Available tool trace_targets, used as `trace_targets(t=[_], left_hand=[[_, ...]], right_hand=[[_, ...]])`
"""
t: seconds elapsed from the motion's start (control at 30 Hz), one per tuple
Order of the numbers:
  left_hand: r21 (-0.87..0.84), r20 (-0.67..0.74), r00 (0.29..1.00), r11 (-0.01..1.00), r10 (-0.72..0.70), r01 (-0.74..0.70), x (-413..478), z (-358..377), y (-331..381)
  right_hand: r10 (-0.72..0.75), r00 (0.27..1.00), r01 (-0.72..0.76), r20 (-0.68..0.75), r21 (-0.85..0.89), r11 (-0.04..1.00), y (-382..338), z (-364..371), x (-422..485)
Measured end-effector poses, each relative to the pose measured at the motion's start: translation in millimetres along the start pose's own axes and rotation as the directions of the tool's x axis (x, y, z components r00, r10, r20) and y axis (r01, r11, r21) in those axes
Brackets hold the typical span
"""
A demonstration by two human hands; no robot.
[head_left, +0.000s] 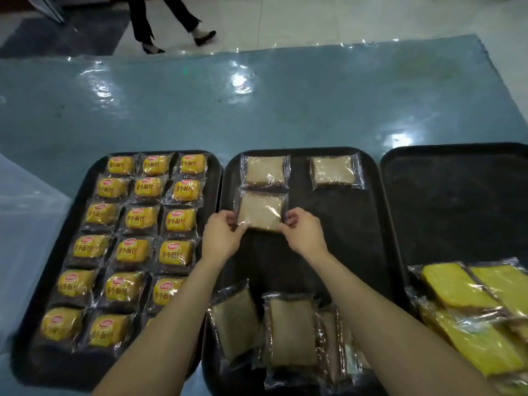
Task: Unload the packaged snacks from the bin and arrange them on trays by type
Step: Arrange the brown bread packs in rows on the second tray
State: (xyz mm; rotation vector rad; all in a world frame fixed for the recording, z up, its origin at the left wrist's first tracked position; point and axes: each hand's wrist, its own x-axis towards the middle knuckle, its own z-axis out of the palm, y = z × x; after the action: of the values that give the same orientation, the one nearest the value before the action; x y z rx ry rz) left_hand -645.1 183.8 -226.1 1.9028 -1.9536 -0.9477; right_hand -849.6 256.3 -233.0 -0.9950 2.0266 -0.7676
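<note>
Left hand (221, 235) and right hand (303, 234), fingers pinching unlabelled clear-wrapped beige cake (260, 211) over middle tray (337, 212), left tray (213, 178) packs (141, 220) printed 小面包

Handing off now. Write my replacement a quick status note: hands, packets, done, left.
Left hand and right hand each pinch a side of a clear-wrapped beige packet, second in the left column of the middle black tray.
Done: left black tray lined with yellow-labelled bread packets.
Left: loose beige packets at the middle tray's near end, yellow cake slices heaped on the right black tray.

Right tray (457, 201), yellow cake packs (457, 292) cropped at edge
</note>
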Motion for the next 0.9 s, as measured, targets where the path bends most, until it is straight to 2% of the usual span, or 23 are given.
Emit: trace_targets(t=[0.07, 0.17, 0.37, 0.47, 0.53, 0.6, 0.63, 0.7, 0.8, 0.9], left_hand=[[0.126, -0.003, 1.0, 0.992, 0.026, -0.025, 3.9, 4.7, -4.5], [0.207, -0.038, 0.998, 0.978, 0.044, -0.036, 6.9, 5.9, -0.9], [0.249, -0.056, 0.996, 0.967, 0.07, -0.054, 10.5, 7.1, 2.5], [0.189, -0.016, 0.997, 0.979, 0.075, -0.071, 10.4, 1.9, 5.0], [0.13, -0.005, 0.997, 0.989, 0.074, -0.073, 5.6, -7.7, 1.8], [0.159, 0.013, 0.997, 0.984, 0.078, -0.08, -3.8, -22.2, -5.2], [0.189, 0.063, 0.996, 0.979, 0.068, -0.079, -10.3, -30.9, -7.9], [0.294, 0.261, 0.965, 0.951, 0.014, -0.093, -25.3, -45.9, -11.8], [0.455, 0.532, 0.845, 0.861, -0.059, -0.226, -49.5, -53.1, -16.3], [0.479, 0.614, 0.786, 0.825, -0.071, -0.3, -67.7, -43.5, -21.1]], right_hand=[[0.044, 0.998, -0.043, -0.039, 0.031, 0.999, 3.1, 5.0, 5.4], [0.069, 0.995, -0.066, -0.077, 0.039, 0.997, 3.1, 4.4, 12.9], [0.116, 0.988, -0.111, -0.098, 0.056, 0.992, 5.2, 3.4, 18.5], [0.151, 0.979, -0.137, -0.138, 0.104, 0.985, 2.6, 1.0, 17.3], [0.123, 0.982, -0.116, -0.14, 0.055, 0.992, -2.0, -1.7, 14.2], [0.077, 0.988, -0.088, -0.131, -0.078, 0.993, -4.7, -5.1, 7.2], [0.049, 0.99, -0.07, -0.131, -0.165, 0.984, -3.1, -7.2, 1.8], [-0.023, 0.995, -0.014, -0.099, -0.358, 0.934, 4.0, -12.2, -13.2], [-0.135, 0.989, 0.141, 0.053, -0.569, 0.81, 19.0, -14.4, -40.0], [-0.164, 0.972, 0.234, 0.167, -0.636, 0.736, 34.5, -13.2, -57.5]])
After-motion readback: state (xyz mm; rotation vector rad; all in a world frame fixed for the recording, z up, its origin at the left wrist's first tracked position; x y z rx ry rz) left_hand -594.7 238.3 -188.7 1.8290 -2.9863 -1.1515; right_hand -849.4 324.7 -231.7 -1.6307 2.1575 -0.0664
